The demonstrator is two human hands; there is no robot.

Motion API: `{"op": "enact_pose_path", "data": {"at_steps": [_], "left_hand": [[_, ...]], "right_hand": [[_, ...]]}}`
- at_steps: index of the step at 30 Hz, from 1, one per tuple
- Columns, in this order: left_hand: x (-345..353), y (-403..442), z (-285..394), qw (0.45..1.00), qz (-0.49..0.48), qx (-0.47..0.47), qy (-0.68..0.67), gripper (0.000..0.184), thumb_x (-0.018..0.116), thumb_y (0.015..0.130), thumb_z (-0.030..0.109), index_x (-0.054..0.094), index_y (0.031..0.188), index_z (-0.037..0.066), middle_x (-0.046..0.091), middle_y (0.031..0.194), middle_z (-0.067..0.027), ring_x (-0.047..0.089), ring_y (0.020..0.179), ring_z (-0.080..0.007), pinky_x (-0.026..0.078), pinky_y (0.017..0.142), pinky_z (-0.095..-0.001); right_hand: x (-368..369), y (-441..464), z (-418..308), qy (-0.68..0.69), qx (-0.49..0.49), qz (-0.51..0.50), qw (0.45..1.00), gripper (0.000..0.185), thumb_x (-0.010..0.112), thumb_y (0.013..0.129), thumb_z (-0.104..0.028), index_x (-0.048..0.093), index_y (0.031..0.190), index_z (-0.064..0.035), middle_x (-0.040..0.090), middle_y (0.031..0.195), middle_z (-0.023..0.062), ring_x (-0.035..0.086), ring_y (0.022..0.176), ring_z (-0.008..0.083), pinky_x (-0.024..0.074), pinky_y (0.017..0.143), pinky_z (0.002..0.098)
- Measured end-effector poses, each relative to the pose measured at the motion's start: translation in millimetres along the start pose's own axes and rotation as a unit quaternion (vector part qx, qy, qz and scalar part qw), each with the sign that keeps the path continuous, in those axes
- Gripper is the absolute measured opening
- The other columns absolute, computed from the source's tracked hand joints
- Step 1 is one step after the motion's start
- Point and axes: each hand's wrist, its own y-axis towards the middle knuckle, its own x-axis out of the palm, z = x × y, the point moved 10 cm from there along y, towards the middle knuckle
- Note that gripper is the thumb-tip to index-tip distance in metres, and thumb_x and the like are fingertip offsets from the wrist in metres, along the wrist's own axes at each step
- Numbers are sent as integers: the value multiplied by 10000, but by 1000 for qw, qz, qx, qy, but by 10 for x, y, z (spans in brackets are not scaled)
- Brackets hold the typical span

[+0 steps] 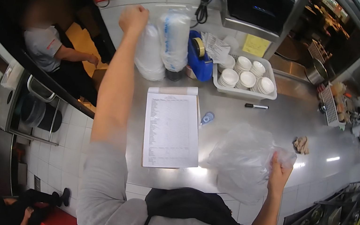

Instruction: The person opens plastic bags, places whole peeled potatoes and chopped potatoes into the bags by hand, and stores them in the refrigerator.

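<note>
Plastic bag [243, 163], clear and crumpled, hangs from the right hand [279, 174], spreading leftward from its fingers over the near edge of the steel worktop [321, 124]. Those fingers are closed, thumb pressed on the gathered film. Just beyond them lies a crumpled brown paper [301, 145]; farther ahead and to the left, a black marker [256, 106]. Left of the bag sit a blue-and-white tape roller [207, 118] and, past it, a clipboard [172, 130] bearing a printed sheet.

Farther off, the left hand [133, 19] has its fingers curled in beside the top of a wrapped stack [150, 55]; I cannot tell whether they grip the wrap. Rightward from these fingers stand a second wrapped stack [173, 40], a blue tape dispenser [202, 64] and a white tray [245, 93] of small stacked bowls [247, 79].
</note>
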Motion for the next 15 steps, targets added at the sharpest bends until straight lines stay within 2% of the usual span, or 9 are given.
{"op": "enact_pose_path", "data": {"at_steps": [4, 5, 6, 7, 8, 9, 10, 11, 15], "left_hand": [[-476, 391, 195, 975, 127, 25, -181, 171, 720, 765, 283, 756, 799, 120, 730, 839, -106, 699, 843, -274, 535, 742, -395], [-455, 612, 82, 947, 151, 37, -280, 175, 732, 769, 280, 751, 819, 113, 728, 828, -81, 693, 824, -238, 527, 740, -375], [-645, 591, 168, 869, 153, 45, -469, 182, 734, 803, 246, 731, 886, 84, 686, 805, -30, 640, 803, -170, 504, 758, -330], [-952, 480, 181, 879, 181, -16, -441, 188, 694, 857, 188, 702, 990, 54, 642, 843, -6, 597, 800, -149, 488, 773, -296], [-1019, 530, 122, 802, 167, 18, -573, 139, 679, 875, 107, 695, 999, 44, 672, 901, -38, 591, 728, -128, 448, 584, -251], [-1032, 524, 244, 789, 3, 59, -612, 197, 604, 922, 147, 685, 1041, 12, 682, 955, -106, 635, 866, -211, 526, 750, -379], [-1199, 171, 599, 654, -124, 102, -739, 278, 557, 948, 205, 676, 1037, -30, 684, 1018, -187, 622, 1059, -331, 496, 888, -612], [-1304, 44, 716, 601, -225, 177, -746, 310, 579, 942, 244, 672, 1037, -36, 679, 1066, -234, 536, 1221, -416, 348, 974, -780], [-1326, -1151, 838, 588, -152, 51, -793, 299, 557, 986, 269, 632, 1110, 7, 625, 1228, -199, 506, 1267, -358, 342, 1131, -528]], "right_hand": [[-391, -174, 192, -18, 24, 58, 998, 180, 678, 946, -183, 635, 891, -17, 599, 799, -32, 514, 700, 55, 422, 612, 236], [-459, -177, 229, -30, 26, 57, 998, 189, 668, 944, -165, 617, 831, -23, 562, 745, -45, 482, 662, 49, 385, 576, 239], [-548, -172, 246, -45, 32, 60, 997, 218, 659, 943, -147, 598, 770, -29, 524, 691, -59, 449, 625, 43, 349, 541, 241], [-691, -221, 263, -62, 40, 75, 994, 260, 650, 942, -129, 580, 710, -35, 486, 638, -72, 417, 588, 37, 312, 506, 243], [-805, -274, 355, -88, 21, 78, 993, 272, 644, 942, -136, 574, 697, -40, 465, 626, -77, 406, 581, 38, 298, 500, 251], [-939, -315, 444, -119, 8, 88, 989, 284, 639, 942, -142, 569, 684, -46, 445, 615, -82, 396, 574, 38, 284, 495, 258], [-1036, -358, 519, -91, 30, 97, 991, 286, 638, 940, -151, 572, 682, -47, 441, 610, -84, 393, 571, 38, 280, 493, 263], [-1106, -376, 541, -59, 50, 104, 992, 288, 636, 937, -161, 576, 679, -48, 436, 606, -85, 391, 568, 38, 276, 491, 268], [-1343, -336, 482, -50, 76, 100, 991, 279, 634, 935, -186, 599, 699, -41, 483, 611, -78, 408, 565, 37, 312, 496, 267]]}}
